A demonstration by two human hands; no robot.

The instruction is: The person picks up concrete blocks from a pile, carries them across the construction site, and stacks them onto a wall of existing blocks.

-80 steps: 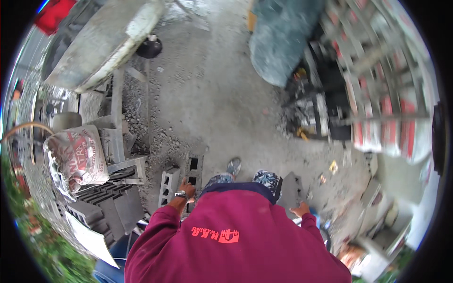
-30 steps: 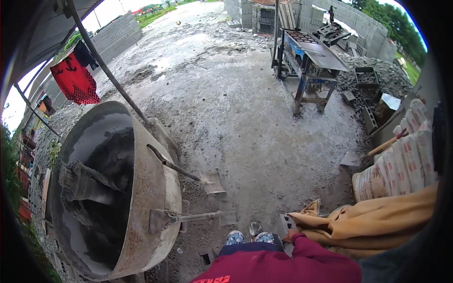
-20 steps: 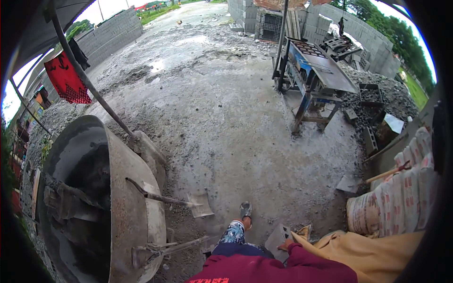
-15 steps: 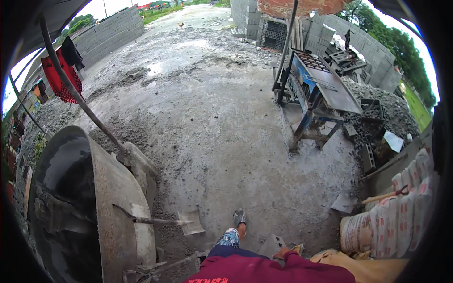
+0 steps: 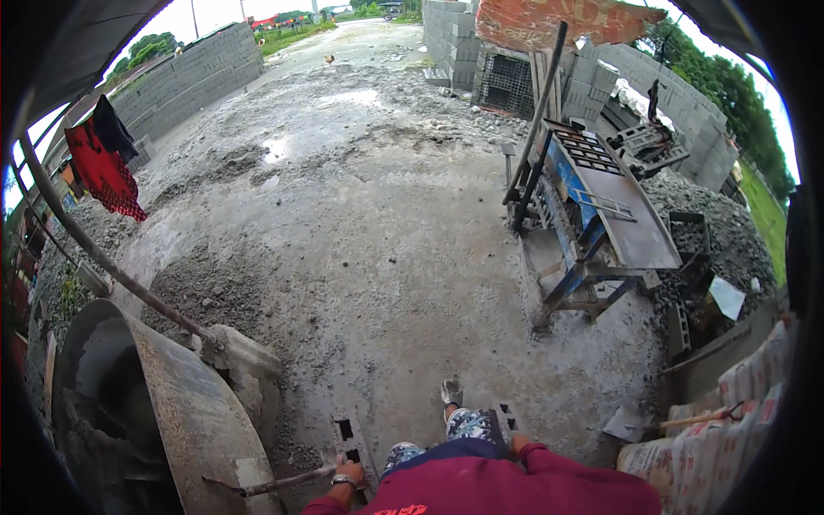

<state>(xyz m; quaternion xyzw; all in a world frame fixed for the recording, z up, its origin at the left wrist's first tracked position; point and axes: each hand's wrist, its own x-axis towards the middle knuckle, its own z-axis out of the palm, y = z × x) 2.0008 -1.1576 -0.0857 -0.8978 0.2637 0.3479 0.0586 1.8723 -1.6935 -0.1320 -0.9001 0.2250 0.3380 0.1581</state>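
At the lower edge, my left hand (image 5: 350,470), with a band on its wrist, is closed on a grey concrete hollow block (image 5: 347,433) whose dark cavities show. Another concrete hollow block (image 5: 507,419) hangs beside my right leg. My right hand (image 5: 519,442) is closed at its near side, the fingers partly hidden by the maroon sleeve. Close to my left hand lies the handle of a shovel (image 5: 287,481); its blade is hidden behind the left block. My foot (image 5: 451,392) is forward on the grey ground.
A large metal drum (image 5: 184,386) with wet grey mix stands on the left, below a slanting pole (image 5: 112,257). Right of the path are a blue-framed metal table (image 5: 631,223), a second shovel (image 5: 627,425) and stacked sacks (image 5: 721,446). Block walls (image 5: 197,77) stand farther back.
I have stepped forward; the drum and sacks slid lower in view. My left hand has come into view with a block. The right hand still holds its block, now seen farther forward.
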